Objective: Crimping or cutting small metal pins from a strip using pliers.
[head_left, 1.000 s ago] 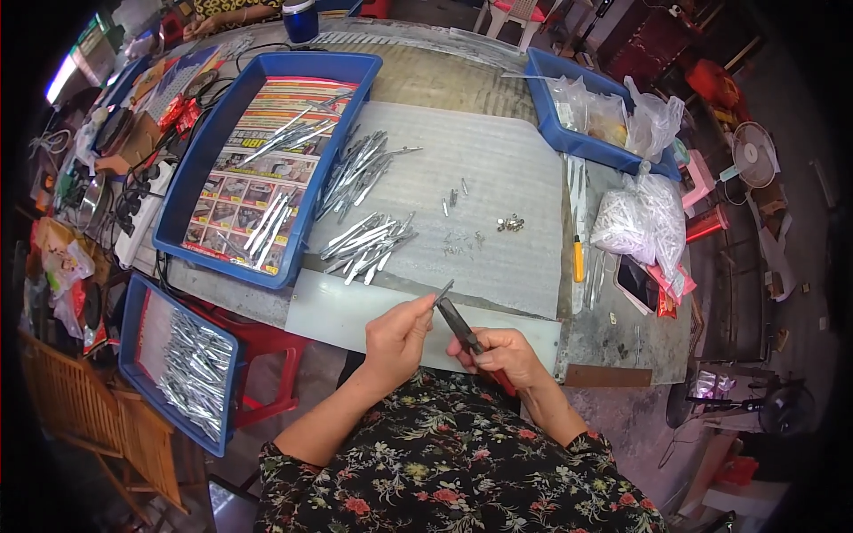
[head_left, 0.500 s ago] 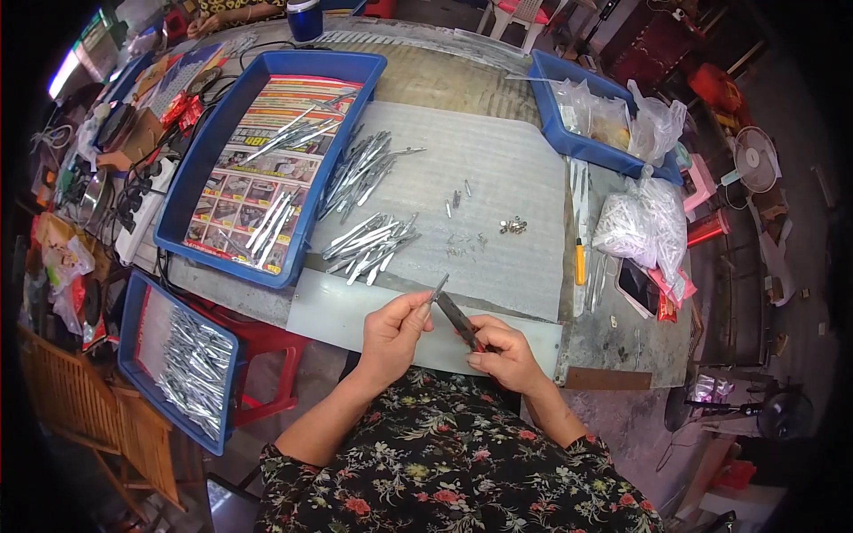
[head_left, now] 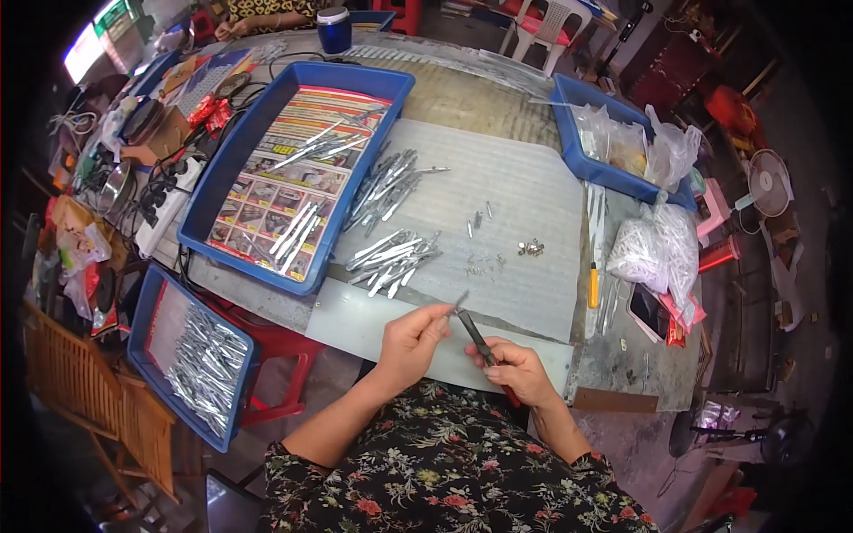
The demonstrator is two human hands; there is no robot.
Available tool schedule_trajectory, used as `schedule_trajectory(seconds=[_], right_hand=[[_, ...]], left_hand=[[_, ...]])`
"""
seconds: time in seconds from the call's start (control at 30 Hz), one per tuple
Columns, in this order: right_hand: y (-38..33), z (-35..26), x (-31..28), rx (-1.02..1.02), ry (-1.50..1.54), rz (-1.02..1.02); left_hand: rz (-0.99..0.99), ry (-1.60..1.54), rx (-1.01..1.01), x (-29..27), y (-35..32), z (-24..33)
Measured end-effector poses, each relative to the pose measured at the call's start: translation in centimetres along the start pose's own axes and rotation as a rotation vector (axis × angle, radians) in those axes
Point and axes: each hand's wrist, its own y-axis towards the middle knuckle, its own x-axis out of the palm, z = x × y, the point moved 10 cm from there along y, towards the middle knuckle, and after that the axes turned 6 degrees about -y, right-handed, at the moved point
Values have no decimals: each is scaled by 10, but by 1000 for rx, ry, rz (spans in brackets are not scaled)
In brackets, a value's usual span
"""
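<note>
My left hand point(head_left: 410, 342) is closed, thumb and forefinger pinching a slim metal part point(head_left: 463, 299) whose tip sticks out past the fingers. My right hand point(head_left: 522, 373) grips long dark pliers point(head_left: 474, 332) with a red handle end, their tip touching or close to the metal part. Both hands are raised over the table's front edge, above a pale plate point(head_left: 355, 317). Beyond them on a whitish foam sheet point(head_left: 480, 186) lie two heaps of silvery metal tools point(head_left: 395, 258), a few small metal pins point(head_left: 478, 219), tiny springs point(head_left: 484, 264) and small round metal pieces point(head_left: 531, 248).
A blue tray point(head_left: 191, 233) lined with printed paper holds more metal tools; a lower blue tray point(head_left: 244, 355) at left is heaped with them. At right are a blue bin point(head_left: 569, 142) with plastic bags, a yellow-handled tool point(head_left: 593, 286) and a bag of white pieces point(head_left: 649, 249). Another person's hands point(head_left: 233, 28) rest far left.
The whole view has shifted, so the table appears lower and further right. The pliers have swung slightly more upright, with their tip still close to the metal part; both hands keep their grip.
</note>
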Motion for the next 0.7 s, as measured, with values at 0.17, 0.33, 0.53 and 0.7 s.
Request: schedule_trajectory(seconds=[0.17,0.33,0.53,0.7], right_hand=[[-6,-6,-17,-82,-108,75],[-9,-9,-16,-105,-101,96],[-11,-2,-22,-86,-145,96],[-8,-6,-23,-117,-160,98]], left_hand=[[273,761,457,-45,27,51],[293,1222,424,-60,56,34],[232,1268,409,-55,69,27],[211,1194,399,-49,110,30]])
